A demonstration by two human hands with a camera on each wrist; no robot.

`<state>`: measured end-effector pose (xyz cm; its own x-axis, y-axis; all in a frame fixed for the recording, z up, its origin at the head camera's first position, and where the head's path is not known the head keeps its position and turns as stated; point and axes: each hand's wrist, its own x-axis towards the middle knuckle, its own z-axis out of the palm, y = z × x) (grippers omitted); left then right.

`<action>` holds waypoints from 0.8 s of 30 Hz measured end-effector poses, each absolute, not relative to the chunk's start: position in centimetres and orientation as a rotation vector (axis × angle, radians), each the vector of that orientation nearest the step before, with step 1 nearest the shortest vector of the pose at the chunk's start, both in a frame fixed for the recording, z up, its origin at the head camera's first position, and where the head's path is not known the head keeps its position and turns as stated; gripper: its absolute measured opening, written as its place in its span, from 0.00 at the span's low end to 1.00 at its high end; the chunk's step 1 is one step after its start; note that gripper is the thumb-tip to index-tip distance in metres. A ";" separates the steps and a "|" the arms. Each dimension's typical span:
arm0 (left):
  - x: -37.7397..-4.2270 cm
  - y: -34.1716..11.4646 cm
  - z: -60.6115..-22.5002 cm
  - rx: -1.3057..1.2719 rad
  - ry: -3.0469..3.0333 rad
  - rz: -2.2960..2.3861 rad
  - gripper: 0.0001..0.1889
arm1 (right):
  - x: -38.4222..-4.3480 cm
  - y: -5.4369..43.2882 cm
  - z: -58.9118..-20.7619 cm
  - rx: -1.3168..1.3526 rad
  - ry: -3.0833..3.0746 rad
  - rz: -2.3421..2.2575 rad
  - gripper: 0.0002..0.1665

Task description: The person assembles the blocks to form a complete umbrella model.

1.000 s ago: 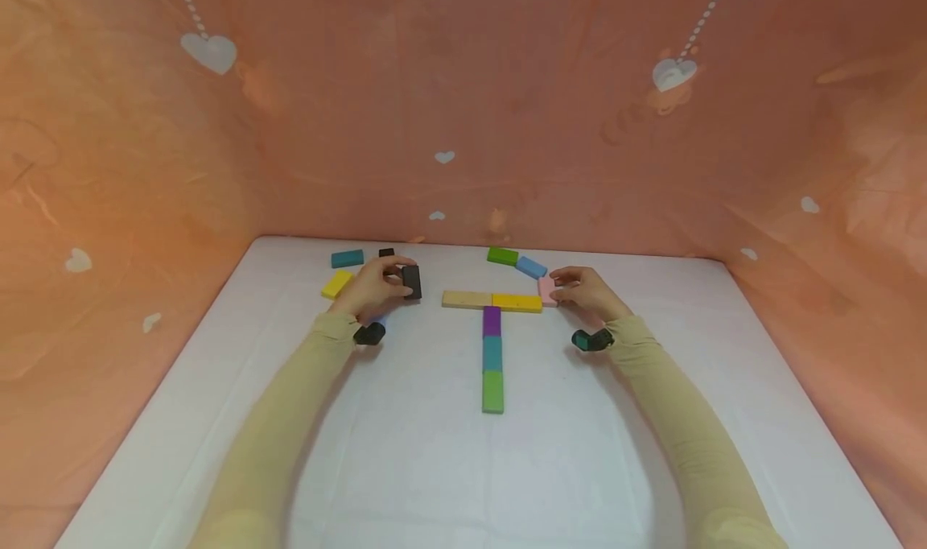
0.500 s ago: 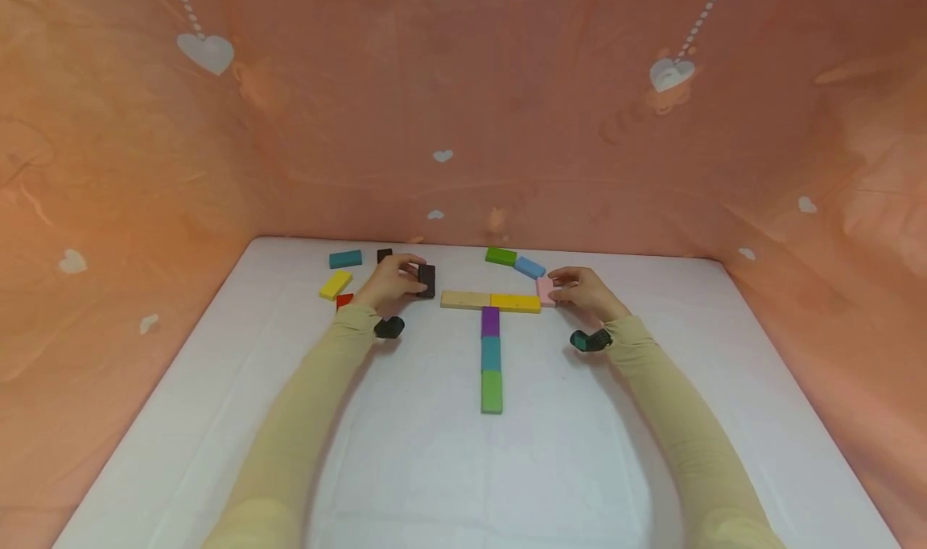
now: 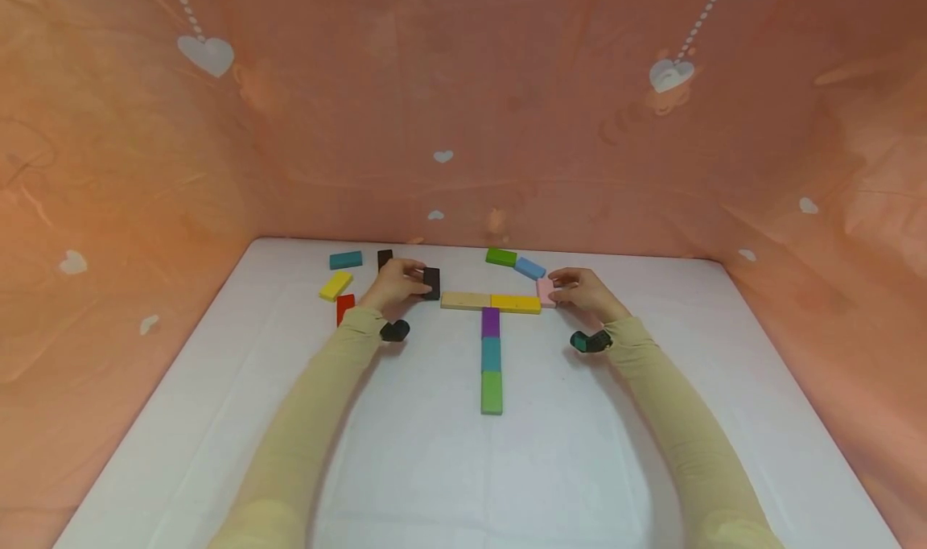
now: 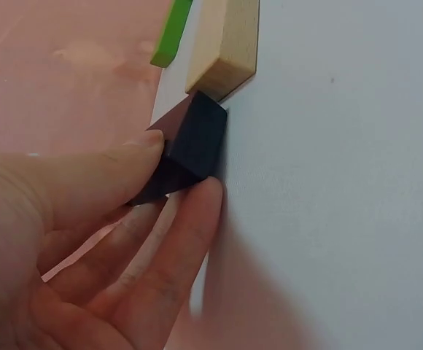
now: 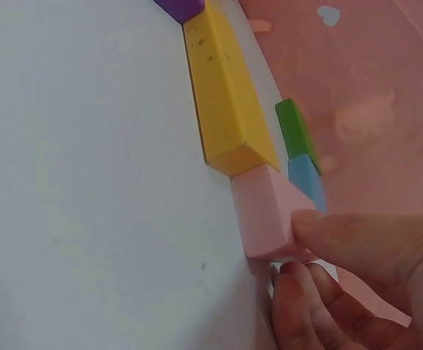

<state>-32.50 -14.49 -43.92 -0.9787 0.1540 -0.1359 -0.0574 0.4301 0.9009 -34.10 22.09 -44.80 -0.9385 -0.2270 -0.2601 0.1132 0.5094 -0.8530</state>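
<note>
My left hand (image 3: 394, 284) pinches a black block (image 3: 431, 283) between thumb and fingers. In the left wrist view the black block (image 4: 197, 138) has its corner right at the end of the natural wood block (image 4: 226, 51). On the other side, my right hand (image 3: 588, 293) pinches a pink block (image 3: 546, 292) at the right end of the yellow-orange block (image 3: 516, 303). The right wrist view has the pink block (image 5: 259, 215) up against that block's end. Below the crossbar of wood and yellow-orange runs a stem of purple (image 3: 491, 322), teal (image 3: 491, 354) and light green (image 3: 492, 393) blocks.
Green (image 3: 501, 257) and light blue (image 3: 530, 268) blocks curve from the back towards the pink one. Left of my left hand lie a teal block (image 3: 346, 260), a yellow block (image 3: 336, 286), a red block (image 3: 345, 308) and another dark block (image 3: 385, 258). A pink-orange curtain (image 3: 478, 114) encloses the white table (image 3: 565, 468).
My left hand has carried the black block rightward to the wood block's left end, uncovering the red block behind it. The right hand has stayed on the pink block.
</note>
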 end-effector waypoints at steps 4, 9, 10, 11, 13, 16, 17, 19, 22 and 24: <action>-32.3 -14.4 -44.1 0.067 2.481 1.594 0.25 | -33.9 21.9 -44.7 -0.109 2.425 -1.398 0.27; -32.1 -14.2 -44.3 0.051 2.499 1.618 0.22 | -33.9 21.8 -44.6 -0.139 2.455 -1.378 0.27; -32.1 -14.2 -44.3 0.048 2.498 1.623 0.22 | -33.9 21.8 -44.6 -0.128 2.452 -1.382 0.27; -32.0 -14.2 -44.4 0.047 2.500 1.622 0.22 | -34.0 21.8 -44.6 -0.127 2.453 -1.380 0.27; -32.0 -14.2 -44.4 0.046 2.502 1.621 0.22 | -34.0 21.9 -44.7 -0.117 2.451 -1.383 0.27; -32.0 -14.2 -44.4 0.046 2.511 1.604 0.22 | -34.0 21.8 -44.8 -0.096 2.444 -1.385 0.27; -32.0 -14.2 -44.4 0.047 2.511 1.600 0.22 | -34.0 21.8 -44.8 -0.094 2.443 -1.383 0.27; -31.9 -14.2 -44.5 0.045 2.510 1.593 0.22 | -33.9 21.8 -44.8 -0.088 2.437 -1.389 0.27; -31.9 -14.1 -44.5 0.046 2.496 1.593 0.22 | -33.8 21.9 -44.7 -0.070 2.412 -1.407 0.27; -31.8 -14.1 -44.5 0.039 2.495 1.593 0.22 | -33.7 21.9 -44.7 -0.055 2.392 -1.424 0.27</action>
